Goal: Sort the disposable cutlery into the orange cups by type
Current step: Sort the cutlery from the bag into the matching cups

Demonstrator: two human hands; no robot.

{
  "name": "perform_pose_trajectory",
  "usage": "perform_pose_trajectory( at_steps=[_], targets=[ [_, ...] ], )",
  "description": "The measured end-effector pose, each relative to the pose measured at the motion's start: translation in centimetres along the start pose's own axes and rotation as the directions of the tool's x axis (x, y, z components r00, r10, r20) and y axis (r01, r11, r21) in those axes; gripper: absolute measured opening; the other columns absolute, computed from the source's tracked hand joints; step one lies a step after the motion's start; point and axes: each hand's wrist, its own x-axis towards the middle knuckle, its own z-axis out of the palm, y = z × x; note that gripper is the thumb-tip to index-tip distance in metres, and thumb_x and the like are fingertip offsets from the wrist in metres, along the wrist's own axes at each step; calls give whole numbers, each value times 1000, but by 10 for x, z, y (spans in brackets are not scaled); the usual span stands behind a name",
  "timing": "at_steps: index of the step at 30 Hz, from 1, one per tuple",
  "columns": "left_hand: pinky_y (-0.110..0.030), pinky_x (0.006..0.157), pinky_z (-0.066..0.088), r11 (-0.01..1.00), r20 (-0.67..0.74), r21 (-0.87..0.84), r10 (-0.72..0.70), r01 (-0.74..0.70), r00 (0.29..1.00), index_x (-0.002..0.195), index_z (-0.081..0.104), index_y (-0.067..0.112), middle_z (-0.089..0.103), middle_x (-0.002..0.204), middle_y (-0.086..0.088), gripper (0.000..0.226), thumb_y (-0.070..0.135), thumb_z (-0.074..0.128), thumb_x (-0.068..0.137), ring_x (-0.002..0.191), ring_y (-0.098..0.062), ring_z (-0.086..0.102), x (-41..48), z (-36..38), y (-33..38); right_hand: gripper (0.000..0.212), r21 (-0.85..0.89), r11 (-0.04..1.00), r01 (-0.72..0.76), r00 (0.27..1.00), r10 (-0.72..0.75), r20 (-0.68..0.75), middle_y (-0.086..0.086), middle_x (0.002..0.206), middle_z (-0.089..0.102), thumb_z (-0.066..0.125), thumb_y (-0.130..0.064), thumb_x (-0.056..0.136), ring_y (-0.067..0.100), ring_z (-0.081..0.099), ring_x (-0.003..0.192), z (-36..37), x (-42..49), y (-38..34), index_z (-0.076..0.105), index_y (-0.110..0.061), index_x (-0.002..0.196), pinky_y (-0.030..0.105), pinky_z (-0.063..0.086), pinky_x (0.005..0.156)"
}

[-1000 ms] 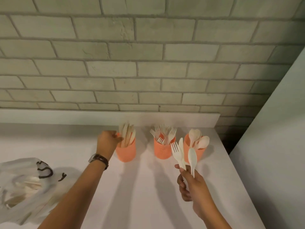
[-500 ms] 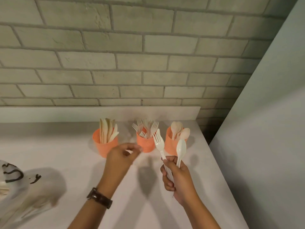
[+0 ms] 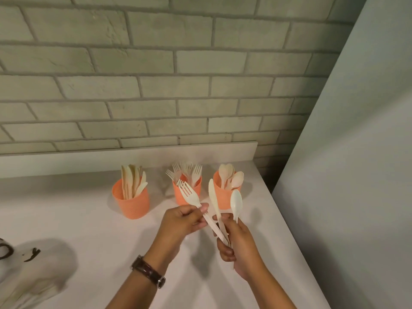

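Three orange cups stand in a row on the white counter: the left cup (image 3: 132,202) holds knives, the middle cup (image 3: 181,196) holds forks, the right cup (image 3: 221,195) holds spoons. My right hand (image 3: 239,246) grips a small bunch of cream plastic cutlery in front of the cups: a knife (image 3: 213,198) and a spoon (image 3: 235,201) stick up from it. My left hand (image 3: 182,221) pinches the handle of a fork (image 3: 189,196) from that same bunch, its tines pointing up and left. Whether my right hand still holds the fork's handle end is hard to tell.
A white plastic bag (image 3: 24,273) with more cutlery lies at the left edge of the counter (image 3: 89,241). A brick wall stands behind the cups, and a grey panel (image 3: 356,175) borders the counter's right edge.
My left hand came away from the knife cup and moved right to the bunch, where it now pinches the fork. The view shifted right and closer.
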Motion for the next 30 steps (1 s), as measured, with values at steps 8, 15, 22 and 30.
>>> perform_pose_trajectory(
  at_steps=[8,15,22,30],
  targets=[
    [-38,79,52,790,-206,531,470,-305,859,83,73,4,73,83,-13,12,15,71,80,79,-24,67,74,-24,53,26,-20,998,52,989,-54,-138,7,67,42,33,-25,103,16,38,31,-19,6,6,49,-5,98,18,30,35],
    [-31,87,41,465,-209,885,416,-10,885,107,69,19,66,115,-6,31,32,68,79,108,-27,56,120,-13,24,23,-77,992,99,974,-112,-196,5,68,51,41,-25,100,16,49,56,-27,9,2,57,-9,93,28,44,50],
    [-30,92,36,503,-142,808,671,-306,728,114,61,24,53,116,0,43,30,74,73,108,-21,47,73,-9,1,22,-189,976,105,973,-140,-184,2,69,47,42,-25,99,12,39,51,-22,10,-3,59,-15,90,21,33,45],
    [-10,62,43,915,-139,355,257,-194,956,77,71,29,70,75,9,7,25,76,74,57,1,52,-2,12,-37,21,-309,933,186,981,-195,3,4,66,49,41,-28,99,13,43,42,5,6,9,54,-13,90,21,32,38]
  ],
)
